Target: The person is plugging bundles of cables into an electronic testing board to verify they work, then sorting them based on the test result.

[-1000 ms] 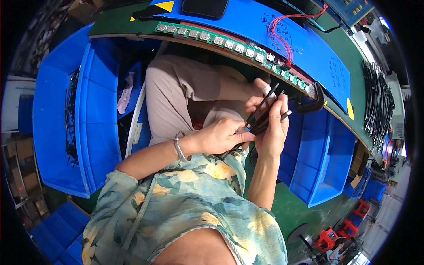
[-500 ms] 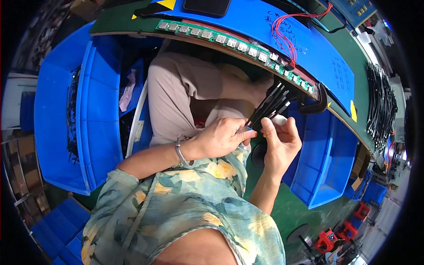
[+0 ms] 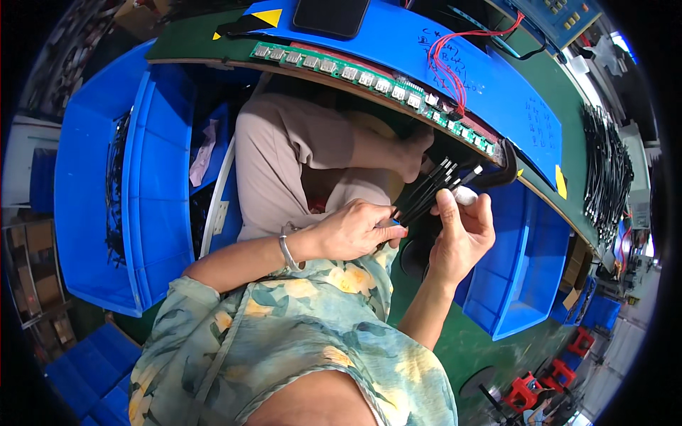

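Over my lap, my left hand (image 3: pixel 353 230) pinches the lower end of a bundle of thin black cables (image 3: pixel 430 187) with small metal plugs at their tips. The cables fan up and to the right. My right hand (image 3: pixel 462 231) is beside them, thumb against the cables, with a small white piece held at the fingertips near the plug ends. A silver bracelet sits on my left wrist.
A workbench edge curves above with a green strip of several connector sockets (image 3: pixel 369 79), a blue mat (image 3: pixel 455 64) and red wires (image 3: pixel 447 64). Blue bins stand at left (image 3: pixel 99 192) and at right (image 3: pixel 518 277). A pile of black cables (image 3: pixel 604 170) lies on the far right.
Both hands have drawn slightly down and away from the bench edge with the cables. My right hand has shifted from gripping the plug ends to lying beside them.
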`<state>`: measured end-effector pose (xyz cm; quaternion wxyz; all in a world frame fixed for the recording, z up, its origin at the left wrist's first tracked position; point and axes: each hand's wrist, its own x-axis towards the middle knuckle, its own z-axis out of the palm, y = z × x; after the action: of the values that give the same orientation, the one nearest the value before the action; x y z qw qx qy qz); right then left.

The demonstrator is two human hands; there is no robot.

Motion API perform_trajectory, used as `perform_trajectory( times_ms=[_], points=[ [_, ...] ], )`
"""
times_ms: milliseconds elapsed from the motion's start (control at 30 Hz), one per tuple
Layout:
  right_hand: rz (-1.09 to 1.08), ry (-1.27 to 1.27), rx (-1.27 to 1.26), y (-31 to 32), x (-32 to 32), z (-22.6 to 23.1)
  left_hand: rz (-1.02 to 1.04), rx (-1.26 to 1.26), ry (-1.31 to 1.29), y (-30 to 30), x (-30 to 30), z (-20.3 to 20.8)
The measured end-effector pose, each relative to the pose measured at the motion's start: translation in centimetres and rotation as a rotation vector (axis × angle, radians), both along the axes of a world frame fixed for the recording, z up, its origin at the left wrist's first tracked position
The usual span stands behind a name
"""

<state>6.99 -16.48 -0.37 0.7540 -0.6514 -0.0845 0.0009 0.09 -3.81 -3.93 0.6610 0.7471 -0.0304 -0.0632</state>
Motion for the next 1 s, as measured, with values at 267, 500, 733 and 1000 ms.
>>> perform_trajectory(
  times_ms=[267,500,733,1000],
  points=[
    [0.595,0.455,-0.019,0.4,0.5,-1.7,-0.164,0.056,0.122,0.1,0.1,1.0],
    [0.090,0.328,0.590,-2.6,1.9,0.2,0.350,-0.402,0.019,2.6,1.2,1.2],
    [0.574,0.732,-0.243,-3.4,-4.1,-2.9,0.348,-0.891,0.045,1.0,2.7,2.8],
    [0.425,0.715,-0.109,-1.1,-5.0,-3.6,0.273,-1.305,0.158,0.3,1.9,3.8]
  ],
)
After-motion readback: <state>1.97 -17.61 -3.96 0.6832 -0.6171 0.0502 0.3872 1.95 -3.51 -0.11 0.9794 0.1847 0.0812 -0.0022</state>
